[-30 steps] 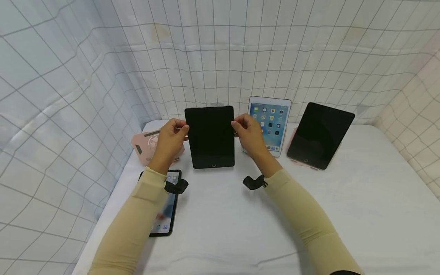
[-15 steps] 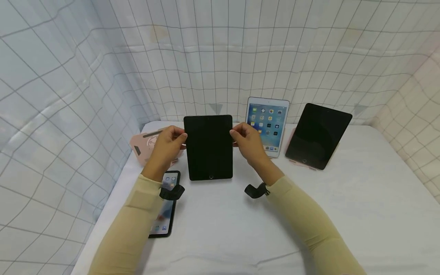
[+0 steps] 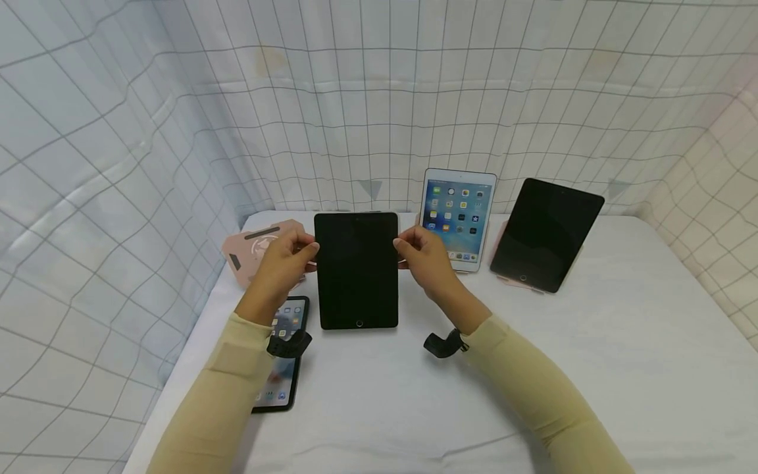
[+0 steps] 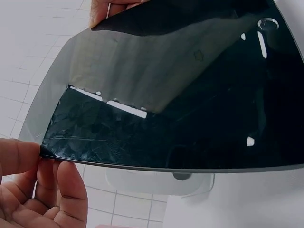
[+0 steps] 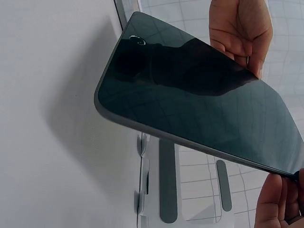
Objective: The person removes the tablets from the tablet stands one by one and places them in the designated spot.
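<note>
Pinching black tablet (image 3: 357, 271), both hands (image 3: 283, 262); white tablet's screen (image 3: 456, 214) illegible.

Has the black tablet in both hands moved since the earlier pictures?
Yes: the held tablet moved lower in the head view, against the white tablet.

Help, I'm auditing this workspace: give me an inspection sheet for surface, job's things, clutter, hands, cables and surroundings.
Surface: white-covered table, creased near the front.
Job's things: held tablet, screen dark; white stand behind it.
Clutter: pink stand and lit black-framed tablet at left; lit white tablet and propped dark tablet at right.
Hands: left hand and right hand pinch the held tablet's opposite sides.
Cables: nothing seen.
Surroundings: gridded white sheeting behind and on both sides.
</note>
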Action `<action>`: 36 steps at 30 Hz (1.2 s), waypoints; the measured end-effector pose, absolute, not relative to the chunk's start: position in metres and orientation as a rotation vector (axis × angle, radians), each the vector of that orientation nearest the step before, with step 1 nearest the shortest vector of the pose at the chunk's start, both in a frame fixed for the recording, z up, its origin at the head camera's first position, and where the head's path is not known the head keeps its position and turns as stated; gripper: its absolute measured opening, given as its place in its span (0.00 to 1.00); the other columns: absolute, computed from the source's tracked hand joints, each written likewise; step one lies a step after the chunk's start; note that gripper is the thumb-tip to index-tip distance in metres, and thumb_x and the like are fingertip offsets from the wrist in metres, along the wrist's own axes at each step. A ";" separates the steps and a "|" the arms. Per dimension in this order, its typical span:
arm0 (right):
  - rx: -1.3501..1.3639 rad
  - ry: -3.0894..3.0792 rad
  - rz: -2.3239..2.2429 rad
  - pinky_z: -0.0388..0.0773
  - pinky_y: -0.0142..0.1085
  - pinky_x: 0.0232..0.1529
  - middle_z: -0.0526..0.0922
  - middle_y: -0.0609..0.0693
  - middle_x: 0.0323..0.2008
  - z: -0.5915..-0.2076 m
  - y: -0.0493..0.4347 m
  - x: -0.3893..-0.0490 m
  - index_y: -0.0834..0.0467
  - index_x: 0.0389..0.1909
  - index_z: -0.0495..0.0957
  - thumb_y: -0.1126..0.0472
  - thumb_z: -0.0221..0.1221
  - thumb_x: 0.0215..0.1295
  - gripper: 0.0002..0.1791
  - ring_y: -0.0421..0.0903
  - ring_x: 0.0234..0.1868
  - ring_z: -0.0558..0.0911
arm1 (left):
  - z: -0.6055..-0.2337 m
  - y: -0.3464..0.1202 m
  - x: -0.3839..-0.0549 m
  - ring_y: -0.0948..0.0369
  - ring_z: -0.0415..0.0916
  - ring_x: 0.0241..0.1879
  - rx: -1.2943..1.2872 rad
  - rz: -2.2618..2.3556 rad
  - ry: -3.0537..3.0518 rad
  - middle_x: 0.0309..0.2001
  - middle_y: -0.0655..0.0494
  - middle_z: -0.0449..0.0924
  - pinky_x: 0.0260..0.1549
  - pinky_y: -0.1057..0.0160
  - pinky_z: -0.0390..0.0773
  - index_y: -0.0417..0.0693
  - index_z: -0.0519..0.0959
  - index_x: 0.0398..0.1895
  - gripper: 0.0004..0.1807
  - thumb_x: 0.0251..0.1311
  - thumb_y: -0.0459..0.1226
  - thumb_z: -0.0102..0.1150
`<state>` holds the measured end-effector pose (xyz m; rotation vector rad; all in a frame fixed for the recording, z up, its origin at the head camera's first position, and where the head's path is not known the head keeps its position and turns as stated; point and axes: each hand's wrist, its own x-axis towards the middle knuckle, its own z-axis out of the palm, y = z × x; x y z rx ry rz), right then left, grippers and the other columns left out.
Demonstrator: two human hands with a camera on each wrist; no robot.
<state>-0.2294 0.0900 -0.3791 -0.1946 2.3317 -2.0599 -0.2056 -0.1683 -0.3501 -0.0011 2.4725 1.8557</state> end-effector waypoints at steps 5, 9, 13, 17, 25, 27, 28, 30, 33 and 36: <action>-0.167 2.306 -2.042 0.84 0.40 0.39 0.77 0.58 0.38 -0.380 0.092 -0.223 0.61 0.43 0.76 0.62 0.56 0.74 0.06 0.51 0.37 0.79 | -0.354 -0.170 -0.201 0.55 0.72 0.46 -0.038 1.842 2.427 0.48 0.46 0.71 0.44 0.67 0.80 0.35 0.68 0.57 0.14 0.75 0.35 0.48; -0.118 2.282 -2.023 0.84 0.39 0.39 0.77 0.58 0.39 -0.382 0.094 -0.218 0.61 0.44 0.76 0.61 0.56 0.74 0.07 0.51 0.38 0.79 | -0.357 -0.170 -0.197 0.55 0.72 0.47 -0.028 1.845 2.403 0.49 0.45 0.71 0.44 0.66 0.80 0.34 0.68 0.57 0.14 0.75 0.34 0.48; -0.090 2.255 -2.018 0.84 0.39 0.40 0.77 0.58 0.39 -0.383 0.095 -0.212 0.61 0.44 0.76 0.61 0.56 0.74 0.06 0.51 0.38 0.79 | -0.359 -0.170 -0.192 0.54 0.71 0.47 -0.004 1.837 2.411 0.48 0.45 0.71 0.44 0.66 0.80 0.33 0.68 0.57 0.14 0.75 0.34 0.48; -0.071 2.233 -2.024 0.84 0.39 0.40 0.76 0.58 0.38 -0.384 0.094 -0.207 0.61 0.44 0.75 0.62 0.56 0.74 0.06 0.51 0.37 0.78 | -0.360 -0.171 -0.187 0.54 0.71 0.46 0.017 1.825 2.422 0.47 0.45 0.71 0.44 0.65 0.80 0.33 0.69 0.55 0.13 0.75 0.34 0.48; -0.052 2.200 -2.014 0.84 0.38 0.39 0.76 0.58 0.38 -0.387 0.093 -0.199 0.62 0.44 0.76 0.63 0.56 0.74 0.06 0.50 0.36 0.78 | -0.365 -0.174 -0.180 0.55 0.72 0.44 0.035 1.823 2.421 0.43 0.47 0.71 0.41 0.66 0.80 0.35 0.70 0.49 0.08 0.75 0.33 0.48; -0.050 2.189 -2.015 0.84 0.38 0.39 0.76 0.58 0.37 -0.388 0.092 -0.198 0.62 0.44 0.75 0.63 0.56 0.74 0.06 0.51 0.36 0.78 | -0.367 -0.175 -0.177 0.55 0.72 0.43 0.033 1.825 2.412 0.43 0.47 0.72 0.41 0.65 0.80 0.35 0.70 0.49 0.09 0.75 0.33 0.48; -0.046 2.184 -2.014 0.84 0.38 0.39 0.76 0.58 0.37 -0.389 0.092 -0.197 0.62 0.44 0.75 0.63 0.56 0.74 0.05 0.51 0.36 0.78 | -0.367 -0.175 -0.176 0.55 0.72 0.43 0.034 1.824 2.408 0.43 0.47 0.72 0.41 0.65 0.80 0.35 0.70 0.50 0.09 0.75 0.33 0.48; -0.041 2.171 -2.017 0.84 0.38 0.39 0.76 0.57 0.37 -0.391 0.091 -0.194 0.62 0.44 0.75 0.63 0.56 0.74 0.05 0.51 0.36 0.78 | -0.369 -0.177 -0.174 0.56 0.72 0.43 0.028 1.817 2.400 0.43 0.47 0.72 0.41 0.65 0.80 0.34 0.70 0.51 0.10 0.75 0.33 0.48; -0.039 2.154 -2.021 0.84 0.38 0.38 0.76 0.57 0.37 -0.395 0.089 -0.191 0.62 0.44 0.76 0.63 0.56 0.74 0.06 0.51 0.36 0.78 | -0.370 -0.179 -0.171 0.57 0.73 0.42 0.016 1.807 2.387 0.43 0.47 0.73 0.41 0.66 0.80 0.34 0.70 0.52 0.11 0.75 0.34 0.48; -0.034 2.142 -2.027 0.84 0.38 0.37 0.76 0.57 0.35 -0.398 0.087 -0.189 0.62 0.43 0.76 0.63 0.56 0.73 0.06 0.50 0.34 0.78 | -0.372 -0.181 -0.169 0.57 0.72 0.40 0.006 1.801 2.376 0.41 0.48 0.72 0.39 0.66 0.80 0.33 0.69 0.51 0.11 0.75 0.33 0.48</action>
